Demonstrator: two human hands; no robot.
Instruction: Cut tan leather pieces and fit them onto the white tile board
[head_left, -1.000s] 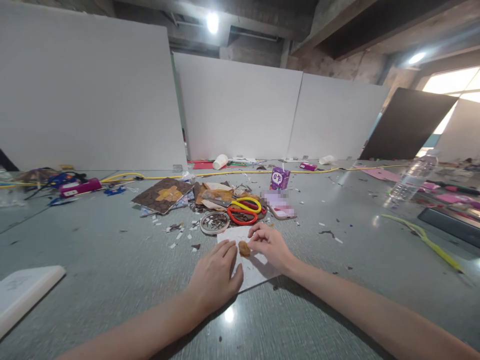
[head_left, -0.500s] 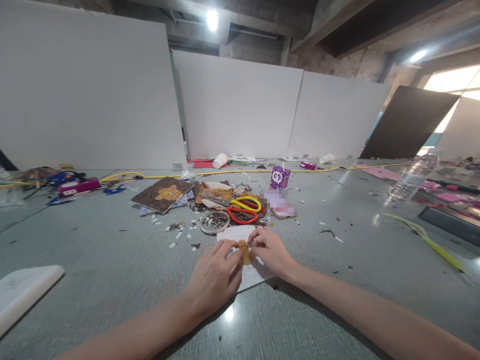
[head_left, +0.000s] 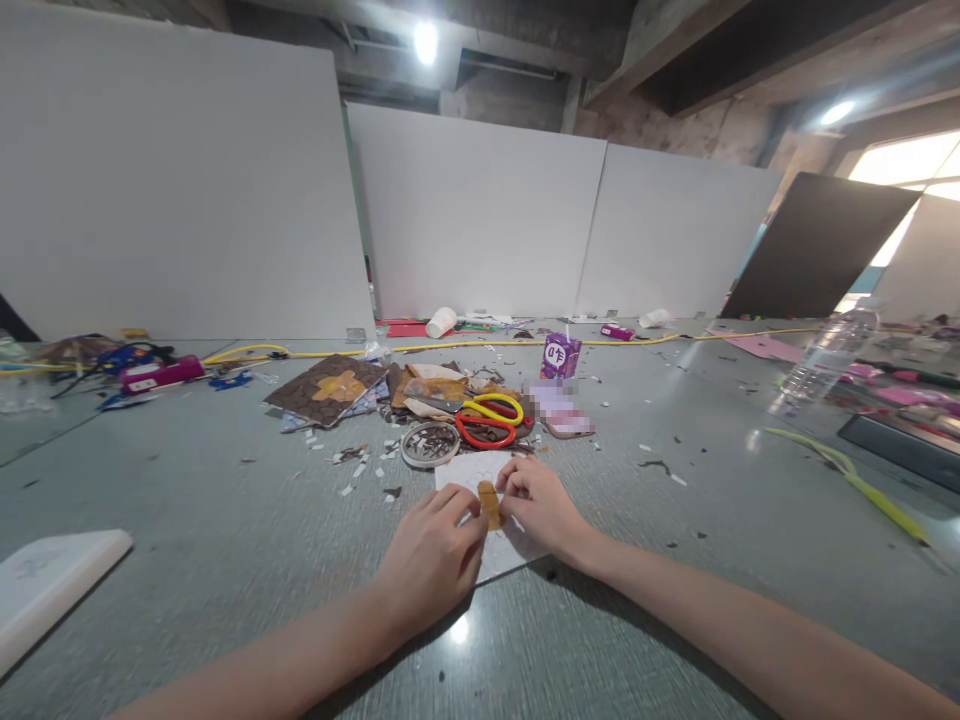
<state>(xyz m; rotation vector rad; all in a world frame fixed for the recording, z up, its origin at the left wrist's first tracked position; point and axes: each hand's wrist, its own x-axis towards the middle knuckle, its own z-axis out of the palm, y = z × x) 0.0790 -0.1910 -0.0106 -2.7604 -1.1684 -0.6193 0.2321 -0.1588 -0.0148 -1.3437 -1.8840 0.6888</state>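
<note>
A small mustard-yellow cutout [head_left: 489, 503] lies on a sheet of white paper [head_left: 463, 470] in front of me; its material is unclear. With fingers curled, my left hand [head_left: 439, 545] pinches the cutout's left and lower edge. From the other side, my right hand [head_left: 544, 508] bends its thumb and fingers together at the right edge. Just beyond the paper are scissors with red and yellow handles [head_left: 517, 405]. Beside them, a pale ring [head_left: 405, 448], like a tape roll, encircles dark scraps. Fingertip contact is partly hidden by the hands.
Brown patterned sheets [head_left: 300, 390] with a yellow flower lie back left. A purple drink carton [head_left: 561, 357] stands behind a pixelated phone [head_left: 562, 410]. A clear bottle [head_left: 829, 355] is at right, a white block [head_left: 60, 570] at left. Scraps litter the grey table [head_left: 262, 550].
Both hands stay at the cutout, with only slight finger shifts. The cutout and the paper keep nearly the same place.
</note>
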